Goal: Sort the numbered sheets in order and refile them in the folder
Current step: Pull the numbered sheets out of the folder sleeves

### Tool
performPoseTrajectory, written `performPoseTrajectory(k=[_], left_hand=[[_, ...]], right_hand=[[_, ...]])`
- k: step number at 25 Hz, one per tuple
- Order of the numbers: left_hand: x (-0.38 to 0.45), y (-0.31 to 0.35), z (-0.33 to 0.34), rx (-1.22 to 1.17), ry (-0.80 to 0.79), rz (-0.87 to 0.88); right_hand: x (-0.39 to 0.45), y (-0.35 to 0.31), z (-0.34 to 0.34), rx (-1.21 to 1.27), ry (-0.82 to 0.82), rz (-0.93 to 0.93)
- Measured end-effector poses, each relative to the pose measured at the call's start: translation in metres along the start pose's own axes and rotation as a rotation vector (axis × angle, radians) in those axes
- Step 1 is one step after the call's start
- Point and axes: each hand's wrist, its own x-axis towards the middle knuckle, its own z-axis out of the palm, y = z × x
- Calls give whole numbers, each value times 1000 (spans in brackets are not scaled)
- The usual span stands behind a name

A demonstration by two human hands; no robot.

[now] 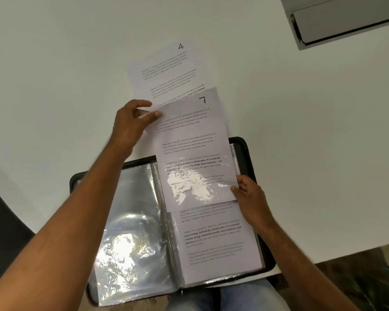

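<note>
1. Currently, a black zip-edged display folder with clear plastic sleeves (pixel 241 144) lies open, partly on the white table top (pixel 54 75) and partly over the person's lap in blue jeans (pixel 238 297).
2. The white printed sheet marked 7 (pixel 189 140) stands half inside the upper end of a right-hand clear sleeve; its top half projects past the folder's far edge over the table.
3. The left hand (pixel 130 124) pinches the upper left corner of sheet 7 between thumb and fingers.
4. The right hand (pixel 247 194) grips the lower right corner of the same sheet, thumb on top and fingers curled beneath.
5. A white printed sheet marked 4 (pixel 166 68) lies flat on the table beyond the folder, its near end overlapped by sheet 7.
6. Another printed white sheet, its number hidden (pixel 216 239), sits in the right-hand sleeves below sheet 7; whether it shares the same sleeve appears uncertain through the glare.
7. The left-hand clear sleeves (pixel 130 221) show only crinkled reflective plastic.
8. A grey flat box-like object (pixel 346 21) rests at the table's far right corner.
9. Green plant leaves (pixel 373 286) show at lower right, beside wooden flooring.
</note>
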Motion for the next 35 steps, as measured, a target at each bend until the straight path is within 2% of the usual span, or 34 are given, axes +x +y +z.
performPoseTrajectory(k=[2, 5, 7, 9, 11, 20, 28, 35], left_hand=[[-14, -14, 1, -185, 5, -90], [-33, -39, 7, -198, -75, -170], [-40, -59, 7, -49, -126, -184], [-41, -74, 7, 209, -141, -166], [-42, -75, 8, 276, -133, -139], [27, -30, -2, -190, 108, -140], [82, -15, 6, -175, 171, -165], [69, -25, 6, -267, 194, -102]], right_hand=[[0, 0, 0, -5, -2, 5], [0, 0, 0, -19, -4, 1], [-1, -1, 0, -8, -8, -1], [-2, -2, 0, 11, -1, 4], [-3, -4, 1, 37, 5, 19], [-2, -8, 0, 151, 18, 45], [-1, -12, 1, 153, 6, 74], [-3, -15, 3, 143, 23, 73]])
